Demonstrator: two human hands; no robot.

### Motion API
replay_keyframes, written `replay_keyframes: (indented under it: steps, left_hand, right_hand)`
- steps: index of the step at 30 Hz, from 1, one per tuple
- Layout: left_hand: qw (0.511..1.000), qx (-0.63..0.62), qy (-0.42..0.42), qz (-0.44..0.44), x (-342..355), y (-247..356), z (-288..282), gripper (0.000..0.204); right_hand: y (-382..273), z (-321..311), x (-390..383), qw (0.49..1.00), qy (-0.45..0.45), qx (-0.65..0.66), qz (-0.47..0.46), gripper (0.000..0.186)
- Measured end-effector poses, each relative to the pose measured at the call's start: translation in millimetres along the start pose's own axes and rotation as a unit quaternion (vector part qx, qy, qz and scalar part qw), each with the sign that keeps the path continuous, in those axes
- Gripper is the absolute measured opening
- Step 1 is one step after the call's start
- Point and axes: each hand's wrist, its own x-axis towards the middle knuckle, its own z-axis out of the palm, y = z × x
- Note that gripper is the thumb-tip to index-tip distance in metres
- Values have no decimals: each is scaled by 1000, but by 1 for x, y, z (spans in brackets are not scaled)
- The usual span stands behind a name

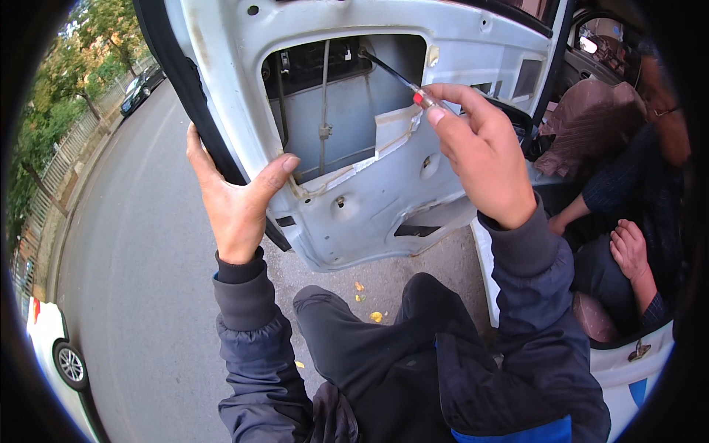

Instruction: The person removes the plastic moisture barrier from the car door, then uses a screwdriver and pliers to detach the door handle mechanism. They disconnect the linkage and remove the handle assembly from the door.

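A white car door (354, 229) stands in front of me with its inner trim off and a large opening in its metal skin. My left hand (240, 192) grips the door's left edge, fingers behind the black seal and thumb on the inner metal. In my right hand (484, 151) is a screwdriver (395, 76) with a clear and red handle. Its shaft points up and left into the opening, and the tip is near a fitting at the upper edge. Inside the opening runs a thin vertical metal rod (324, 96) with a small clip, beside a dark mechanism (310, 65).
On the right, another person (628, 251) sits inside the car, hands low, next to a patterned brown seat cover (591, 122). The road (140, 244) lies to the left, with a white car (63, 362) and a dark car (142, 90) parked. Yellow leaves (377, 317) lie below the door.
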Motion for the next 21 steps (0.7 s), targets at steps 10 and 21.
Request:
replay_keyframes:
  steps: [10, 21]
  left_hand:
    - [1000, -3, 19, -16, -6, 11, 3, 122]
    - [999, 30, 23, 10, -6, 6, 2, 122]
  right_hand:
    - [-24, -6, 11, 970, -39, -208, -121, 42]
    - [-32, -20, 16, 754, -5, -592, -283, 41]
